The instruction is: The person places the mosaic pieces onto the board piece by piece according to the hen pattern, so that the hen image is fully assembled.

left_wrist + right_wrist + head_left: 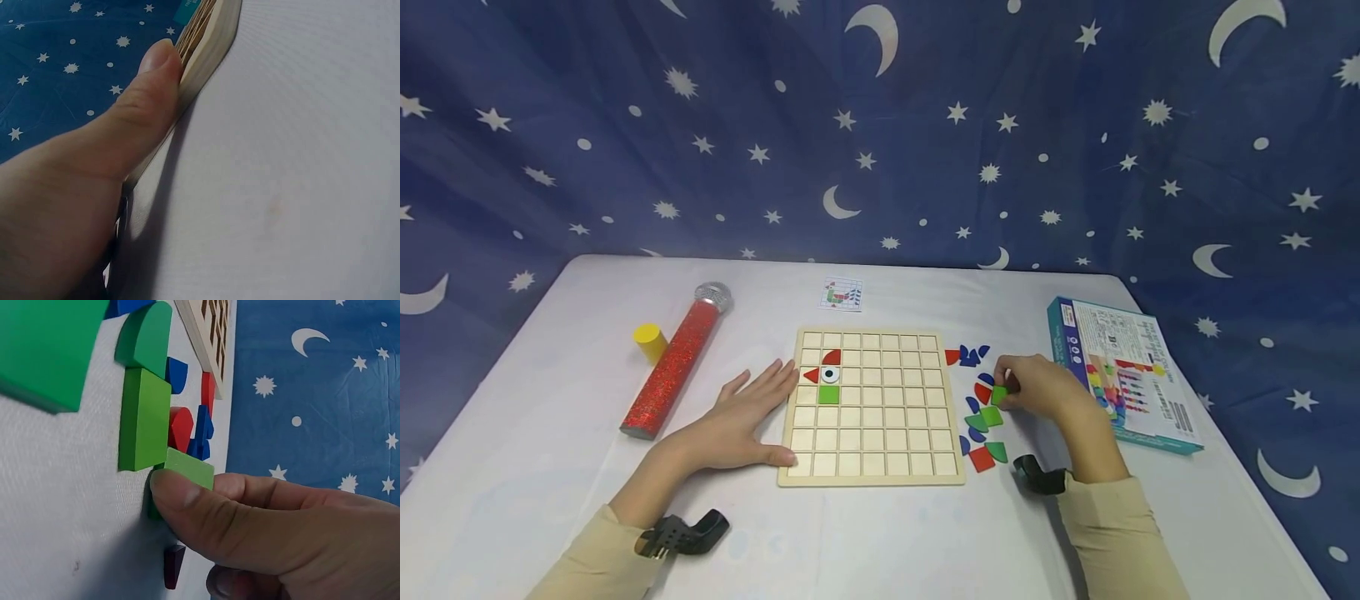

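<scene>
Box (1138, 379) near right edge of worktop (880, 542) carries print too small to read. Right hand (1039, 388) pinches green square (999, 396) right of grid board (875, 415); left hand (730, 432), outspread, touches board's left edge.

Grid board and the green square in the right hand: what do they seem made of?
Grid board: probably wood, matt, judging by its pale beige tone and lack of shine. Green square: perhaps painted wood or plastic; its smooth, even colour leaves that open.
</scene>
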Available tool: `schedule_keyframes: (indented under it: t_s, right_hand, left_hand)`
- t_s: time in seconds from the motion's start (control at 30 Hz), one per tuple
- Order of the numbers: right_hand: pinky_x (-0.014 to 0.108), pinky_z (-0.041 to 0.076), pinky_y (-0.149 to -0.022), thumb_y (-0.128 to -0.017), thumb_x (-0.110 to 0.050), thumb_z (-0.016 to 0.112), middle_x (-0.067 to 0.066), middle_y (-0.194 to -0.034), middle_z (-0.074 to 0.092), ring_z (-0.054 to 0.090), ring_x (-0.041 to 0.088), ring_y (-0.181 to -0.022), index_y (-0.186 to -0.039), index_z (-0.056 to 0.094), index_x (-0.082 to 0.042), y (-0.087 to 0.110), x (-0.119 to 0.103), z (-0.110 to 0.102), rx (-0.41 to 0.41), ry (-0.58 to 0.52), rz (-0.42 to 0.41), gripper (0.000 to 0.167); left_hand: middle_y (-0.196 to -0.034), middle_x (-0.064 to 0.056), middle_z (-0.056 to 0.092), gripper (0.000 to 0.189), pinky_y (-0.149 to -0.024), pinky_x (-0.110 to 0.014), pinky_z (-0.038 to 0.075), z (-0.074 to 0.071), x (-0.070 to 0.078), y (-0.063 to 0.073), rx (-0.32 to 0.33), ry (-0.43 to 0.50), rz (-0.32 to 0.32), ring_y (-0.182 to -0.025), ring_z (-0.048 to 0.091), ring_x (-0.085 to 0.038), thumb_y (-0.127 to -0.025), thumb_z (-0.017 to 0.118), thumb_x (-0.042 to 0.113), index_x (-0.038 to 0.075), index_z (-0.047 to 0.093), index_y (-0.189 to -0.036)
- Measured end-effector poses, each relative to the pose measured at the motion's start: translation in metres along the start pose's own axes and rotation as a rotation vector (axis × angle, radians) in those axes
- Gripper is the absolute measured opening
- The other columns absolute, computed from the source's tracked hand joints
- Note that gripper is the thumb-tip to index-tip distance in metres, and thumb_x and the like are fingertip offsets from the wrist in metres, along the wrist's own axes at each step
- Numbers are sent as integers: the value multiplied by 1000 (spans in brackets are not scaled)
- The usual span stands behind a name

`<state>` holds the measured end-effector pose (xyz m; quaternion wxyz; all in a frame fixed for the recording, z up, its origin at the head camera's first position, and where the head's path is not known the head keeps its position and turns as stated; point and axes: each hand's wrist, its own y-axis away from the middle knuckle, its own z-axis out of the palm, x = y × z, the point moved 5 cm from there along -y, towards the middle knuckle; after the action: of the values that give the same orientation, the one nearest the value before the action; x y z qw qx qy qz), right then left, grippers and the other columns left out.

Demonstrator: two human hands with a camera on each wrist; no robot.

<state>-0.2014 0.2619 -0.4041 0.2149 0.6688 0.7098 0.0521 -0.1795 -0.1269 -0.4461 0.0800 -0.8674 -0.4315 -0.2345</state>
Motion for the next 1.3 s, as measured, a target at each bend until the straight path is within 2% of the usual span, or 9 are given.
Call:
schedule_keyframes:
  t_s: [0.27, 0.43, 0.53, 0.63, 0.83, 0.9, 1.1, 1.3]
  right_hand:
    - [38, 51, -77, -82, -14, 73, 5, -95, 67, 56, 21, -86, -96, 71, -19, 0, 0, -5, 37, -81, -23, 14]
    - [41, 53, -85, -86, -10, 68, 6, -97, 70, 58, 20, -87, -102, 74, -15, 2, -19, -11, 100, -106, -84, 17]
    - [37, 54, -80, -88, -12, 67, 5, -94, 71, 60, 17, -78, -106, 74, -13, 3, -41, -14, 134, -105, -141, 19]
    - [32, 54, -68, -86, -14, 69, 2, -91, 71, 59, 14, -66, -106, 73, -14, 3, -67, -17, 184, -108, -199, 20]
    - [26, 45, -60, -81, -20, 75, -5, -89, 71, 58, 10, -70, -100, 72, -20, -6, -114, -13, 316, -128, -285, 20]
    - [26, 43, -57, -80, -22, 76, -6, -88, 71, 56, 10, -66, -99, 71, -22, -9, -125, -8, 344, -157, -303, 19]
    - [24, 42, -55, -80, -22, 76, -7, -88, 72, 51, 9, -60, -95, 73, -22, -14, -141, 9, 362, -246, -329, 15]
    - [23, 43, -56, -82, -24, 75, -9, -95, 73, 51, 10, -65, -95, 76, -24, -20, -148, 18, 372, -312, -315, 13]
  left_hand:
    - [-161, -5, 11, 117, -116, -53, 0, 1, -1, 1, -6, 4, -8, -149, 5, -27, -66, 66, 73, 9, 18, -152]
    - [-161, -6, 11, 117, -116, -54, 0, -1, 0, 0, -8, 4, -6, -149, 5, -27, -66, 66, 73, 9, 18, -152]
    - [-161, -6, 10, 118, -116, -54, 0, -1, 0, 0, -10, 6, -5, -149, 5, -27, -66, 66, 73, 8, 18, -152]
    - [-161, -6, 10, 118, -116, -54, 0, -1, 0, 0, -7, 4, -5, -149, 5, -27, -66, 66, 73, 9, 18, -152]
    - [-161, -4, 10, 119, -116, -54, -1, 2, -1, 0, 2, 19, -20, -149, 4, -27, -64, 67, 73, 9, 19, -152]
    - [-161, -4, 11, 119, -116, -54, -1, 4, -1, 0, 4, 25, -26, -149, 4, -27, -64, 67, 73, 9, 20, -152]
    - [-161, -3, 10, 117, -116, -54, 0, 7, 2, -1, -5, 28, -10, -149, 4, -26, -65, 66, 73, 10, 19, -152]
    - [-161, -4, 10, 116, -116, -54, 0, 2, 0, 1, 3, 7, -8, -149, 4, -26, -67, 66, 72, 9, 19, -152]
